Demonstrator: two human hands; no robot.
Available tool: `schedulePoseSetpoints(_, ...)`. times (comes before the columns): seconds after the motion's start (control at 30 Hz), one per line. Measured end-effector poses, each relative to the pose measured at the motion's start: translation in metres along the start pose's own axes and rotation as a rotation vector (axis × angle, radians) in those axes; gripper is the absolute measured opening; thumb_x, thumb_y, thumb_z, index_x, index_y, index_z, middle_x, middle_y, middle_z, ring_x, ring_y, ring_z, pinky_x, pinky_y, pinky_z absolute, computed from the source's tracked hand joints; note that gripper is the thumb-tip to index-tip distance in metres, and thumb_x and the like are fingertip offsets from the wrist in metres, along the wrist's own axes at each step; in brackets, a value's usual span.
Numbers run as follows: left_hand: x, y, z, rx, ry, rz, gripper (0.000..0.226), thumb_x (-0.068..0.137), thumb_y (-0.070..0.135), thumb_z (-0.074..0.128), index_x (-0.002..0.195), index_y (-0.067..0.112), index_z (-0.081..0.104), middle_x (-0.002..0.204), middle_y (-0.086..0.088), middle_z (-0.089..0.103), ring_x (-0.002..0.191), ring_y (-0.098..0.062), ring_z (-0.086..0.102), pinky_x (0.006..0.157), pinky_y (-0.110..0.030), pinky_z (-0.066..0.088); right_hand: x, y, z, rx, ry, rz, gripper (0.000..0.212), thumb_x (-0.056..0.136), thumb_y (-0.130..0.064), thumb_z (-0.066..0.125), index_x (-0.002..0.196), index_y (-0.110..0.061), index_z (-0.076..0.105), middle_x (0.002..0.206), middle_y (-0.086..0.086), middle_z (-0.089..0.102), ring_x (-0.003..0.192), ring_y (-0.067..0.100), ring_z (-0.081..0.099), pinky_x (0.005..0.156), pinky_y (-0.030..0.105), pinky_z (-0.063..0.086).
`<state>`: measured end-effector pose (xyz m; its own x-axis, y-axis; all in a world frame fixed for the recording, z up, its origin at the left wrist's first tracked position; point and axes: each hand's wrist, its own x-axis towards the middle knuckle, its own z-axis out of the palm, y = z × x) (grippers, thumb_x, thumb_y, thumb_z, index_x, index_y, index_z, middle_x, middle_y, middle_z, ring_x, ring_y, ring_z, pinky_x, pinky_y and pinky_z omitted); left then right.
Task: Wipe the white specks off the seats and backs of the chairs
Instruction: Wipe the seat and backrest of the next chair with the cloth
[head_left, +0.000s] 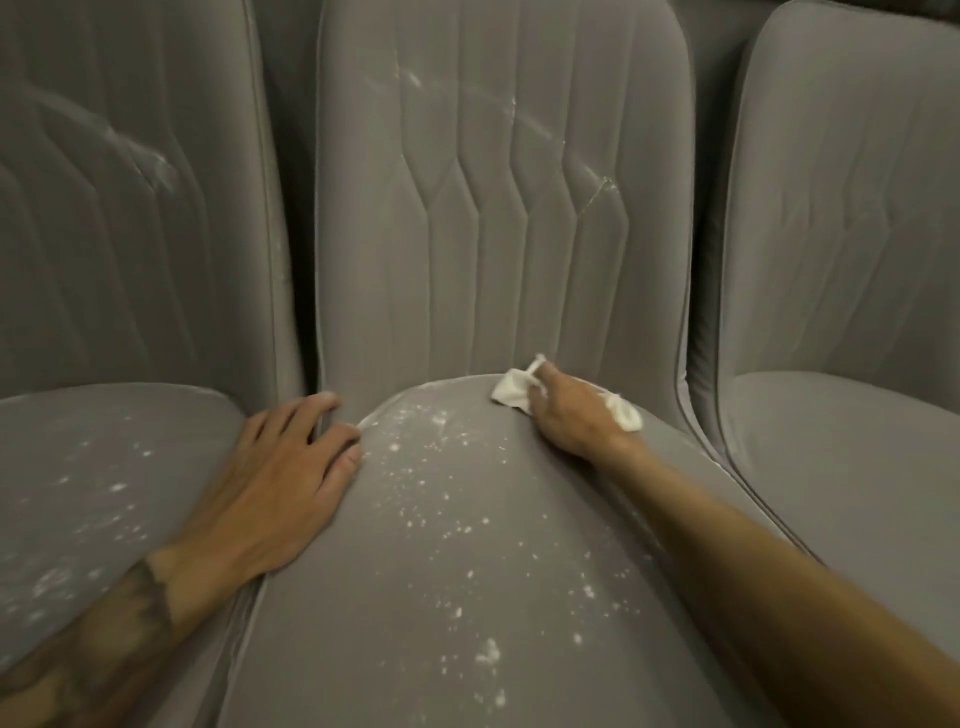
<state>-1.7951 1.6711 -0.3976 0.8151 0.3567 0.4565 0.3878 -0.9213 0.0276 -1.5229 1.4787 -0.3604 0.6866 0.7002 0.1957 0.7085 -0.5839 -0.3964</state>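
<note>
Currently wiping the middle seat (467, 545). My right hand (574, 415) pinches a white cloth (511, 392) at the far edge; left hand (280, 483) spread flat, bracing the seat's left side. White specks (431, 499) remain nearer; next, I judge, sweep toward me.

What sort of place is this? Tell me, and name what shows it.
Hard to say: perhaps a dining room or furniture store. Three matching grey upholstered chairs stand packed side by side, the middle chair, left chair and right chair. No walls or floor show.
</note>
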Motion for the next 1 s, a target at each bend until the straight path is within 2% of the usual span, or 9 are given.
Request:
schedulePoseSetpoints(0.1,-0.003,-0.002,0.003,0.006,0.001,-0.007,0.041,0.105,0.049,0.027,0.119,0.033,0.062,0.144,-0.001,0.047,0.128,-0.023,0.048,0.105,-0.042,0.032,-0.009,-0.039,0.021,0.059,-0.059,-0.207,0.032,0.104,-0.028,0.042,0.133,-0.016,0.049,0.128,0.016,0.063,0.118,0.035,0.057,0.097,0.041,0.043)
schedulePoseSetpoints(0.2,-0.004,-0.002,0.003,0.009,0.003,-0.011,0.040,0.106,0.049,0.025,0.120,0.034,0.060,0.143,0.001,0.045,0.127,-0.021,0.049,0.105,-0.040,0.031,-0.027,-0.034,0.018,0.059,-0.147,-0.369,0.013,0.101,-0.036,0.045,0.110,-0.027,0.049,0.117,0.002,0.065,0.107,0.026,0.059,0.082,0.032,0.038)
schedulePoseSetpoints(0.27,-0.005,-0.001,0.003,0.013,-0.006,-0.016,0.040,0.106,0.048,0.025,0.121,0.034,0.060,0.143,0.001,0.045,0.127,-0.022,0.049,0.105,-0.039,0.031,-0.025,-0.012,0.005,0.027,-0.131,-0.351,0.014,0.101,-0.034,0.046,0.111,-0.026,0.051,0.117,0.002,0.065,0.108,0.026,0.059,0.079,0.027,0.033)
schedulePoseSetpoints(0.43,-0.005,0.005,0.000,0.008,-0.003,-0.031,0.039,0.106,0.045,0.026,0.121,0.032,0.060,0.143,0.001,0.046,0.128,-0.020,0.049,0.107,-0.039,0.031,0.005,0.004,-0.006,0.023,-0.065,-0.044,0.035,0.104,-0.030,0.041,0.133,-0.012,0.046,0.129,0.017,0.061,0.118,0.036,0.057,0.093,0.039,0.042)
schedulePoseSetpoints(0.53,-0.005,0.005,-0.001,0.003,-0.003,-0.028,0.035,0.107,0.043,0.027,0.119,0.033,0.058,0.142,0.002,0.046,0.128,-0.018,0.048,0.106,-0.037,0.029,-0.001,-0.040,0.014,0.079,-0.068,-0.176,0.038,0.105,-0.030,0.041,0.139,-0.014,0.046,0.132,0.016,0.062,0.121,0.034,0.057,0.096,0.037,0.040)
schedulePoseSetpoints(0.67,-0.006,0.005,0.000,-0.008,-0.002,-0.042,0.035,0.106,0.044,0.027,0.119,0.031,0.057,0.142,0.003,0.047,0.128,-0.017,0.048,0.108,-0.039,0.036,-0.036,-0.059,0.027,0.142,-0.128,-0.445,0.012,0.100,-0.036,0.051,0.106,-0.026,0.051,0.108,0.002,0.067,0.099,0.025,0.060,0.077,0.033,0.038)
schedulePoseSetpoints(0.73,-0.006,0.005,-0.001,-0.013,0.011,-0.043,0.034,0.105,0.043,0.029,0.118,0.029,0.057,0.140,0.003,0.048,0.126,-0.018,0.050,0.106,-0.038,0.036,-0.030,-0.043,0.017,0.109,-0.128,-0.442,0.014,0.099,-0.036,0.052,0.109,-0.026,0.050,0.112,0.002,0.067,0.102,0.025,0.060,0.076,0.029,0.034)
schedulePoseSetpoints(0.87,-0.005,0.009,-0.002,0.000,0.041,-0.042,0.029,0.104,0.039,0.033,0.117,0.027,0.056,0.136,0.003,0.050,0.123,-0.019,0.052,0.103,-0.037,0.035,0.003,-0.026,0.009,0.062,-0.080,-0.178,0.031,0.103,-0.029,0.047,0.131,-0.016,0.049,0.125,0.016,0.064,0.116,0.035,0.058,0.087,0.037,0.040)
schedulePoseSetpoints(1.0,-0.004,0.007,-0.003,-0.011,0.043,-0.045,0.032,0.104,0.039,0.033,0.118,0.026,0.058,0.136,0.003,0.051,0.123,-0.019,0.052,0.102,-0.037,0.035,-0.005,-0.067,0.034,0.108,-0.048,-0.293,0.030,0.103,-0.037,0.045,0.128,-0.022,0.053,0.126,0.012,0.066,0.116,0.031,0.059,0.086,0.033,0.037)
